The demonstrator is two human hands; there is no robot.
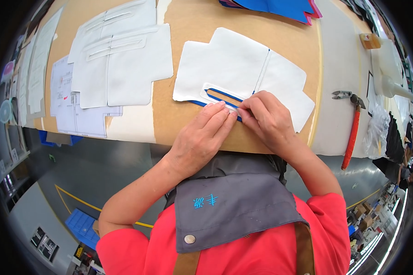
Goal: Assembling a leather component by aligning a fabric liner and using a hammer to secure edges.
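A white cut panel (234, 59) lies on the brown work surface in front of me, blue showing along part of its near edge. Near that edge is a long narrow slot (221, 96) lined with blue material inside a white rounded frame. My left hand (202, 140) rests with its fingers stretched out flat on the panel's near edge, just below the slot. At the slot's right end, my right hand (268, 120) pinches the blue lining between thumb and fingers. The fingertips of both hands nearly meet and hide part of the slot.
More white panels (133, 78) with similar slots lie overlapping at left, above a printed pattern sheet (62, 96). Blue and pink sheets (275, 8) are stacked at the far edge. On the right lie a red-handled hammer (352, 135), pliers (342, 95) and a clear plastic bag (376, 128).
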